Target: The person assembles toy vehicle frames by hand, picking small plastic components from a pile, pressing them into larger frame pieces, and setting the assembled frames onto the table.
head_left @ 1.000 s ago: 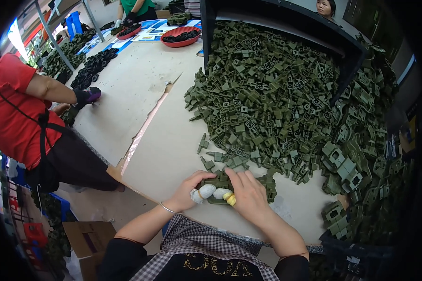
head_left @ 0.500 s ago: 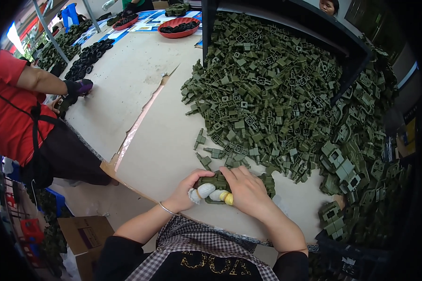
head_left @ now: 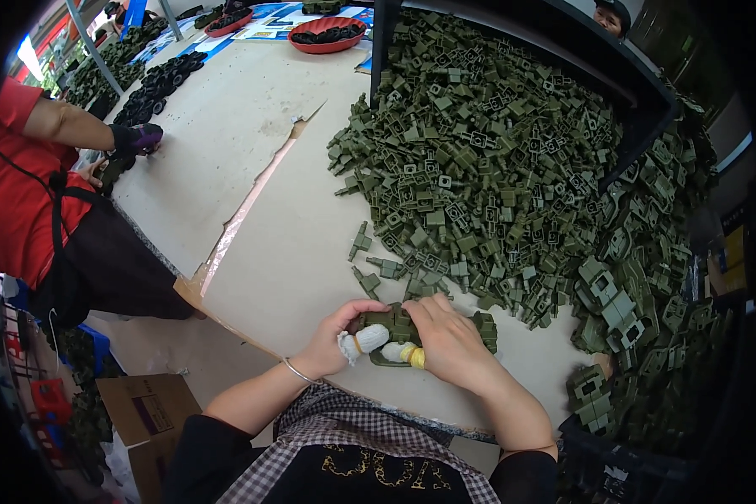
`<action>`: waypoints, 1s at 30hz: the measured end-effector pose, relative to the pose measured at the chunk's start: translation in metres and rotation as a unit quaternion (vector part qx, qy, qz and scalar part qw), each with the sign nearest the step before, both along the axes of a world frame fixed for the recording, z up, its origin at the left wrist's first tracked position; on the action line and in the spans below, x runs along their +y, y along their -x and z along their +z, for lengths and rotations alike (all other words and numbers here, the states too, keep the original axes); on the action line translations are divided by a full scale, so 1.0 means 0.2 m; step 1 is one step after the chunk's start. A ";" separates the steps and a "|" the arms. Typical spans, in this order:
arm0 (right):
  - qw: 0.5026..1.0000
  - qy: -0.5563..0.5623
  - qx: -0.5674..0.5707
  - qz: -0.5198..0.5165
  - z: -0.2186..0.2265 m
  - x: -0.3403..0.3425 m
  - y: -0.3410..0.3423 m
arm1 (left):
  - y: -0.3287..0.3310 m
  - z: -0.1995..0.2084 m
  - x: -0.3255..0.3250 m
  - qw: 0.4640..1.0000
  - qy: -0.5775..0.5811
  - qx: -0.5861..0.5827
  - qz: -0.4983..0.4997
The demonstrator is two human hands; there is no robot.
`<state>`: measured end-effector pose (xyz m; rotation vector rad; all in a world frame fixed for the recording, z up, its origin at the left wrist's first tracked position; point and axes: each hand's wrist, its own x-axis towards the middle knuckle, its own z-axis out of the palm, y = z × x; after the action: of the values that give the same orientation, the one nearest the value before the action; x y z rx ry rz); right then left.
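Note:
An olive-green plastic toy vehicle body [head_left: 401, 322] lies at the table's near edge between my hands. My left hand [head_left: 332, 340] grips its left end, the thumb wrapped in white cloth with a tan band. Closed over its middle, my right hand [head_left: 452, 340] presses with its fingers on top; that thumb has a white wrap and yellow band. More green plastic shows past the right hand; whether it is the same piece I cannot tell. Beyond my hands lie several loose green turret-like parts [head_left: 387, 267], at the edge of a big heap of similar pieces [head_left: 479, 168].
A black-framed bin [head_left: 521, 42] backs the heap. Larger green vehicle shells [head_left: 609, 294] are piled at right. A co-worker in a red shirt [head_left: 21, 197] stands at left, near black wheels [head_left: 147, 105]. A red basket [head_left: 298, 46] sits farther back; a cardboard box [head_left: 147, 412] is below left.
My hands stay on the toy vehicle body, and both thumbs have shifted slightly along it. The whole view has moved a little. The person at the far right shows more to the right.

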<state>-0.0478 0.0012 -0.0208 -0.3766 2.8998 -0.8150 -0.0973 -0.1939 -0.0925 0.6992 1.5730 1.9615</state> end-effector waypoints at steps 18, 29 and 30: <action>0.994 -0.056 -0.079 0.041 0.04 0.00 0.06 | -0.04 -0.02 0.02 0.999 0.048 0.011 0.001; 0.979 0.106 0.175 -0.024 0.20 0.09 -0.16 | -0.04 0.01 -0.02 0.974 0.093 0.151 0.142; 0.979 0.098 0.178 -0.035 0.20 0.14 -0.20 | -0.02 0.03 -0.05 0.962 0.090 0.184 0.178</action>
<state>-0.0071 0.0297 0.0198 -0.4876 3.1814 -1.1585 -0.0933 -0.2047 -0.0866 0.7812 2.2062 1.9750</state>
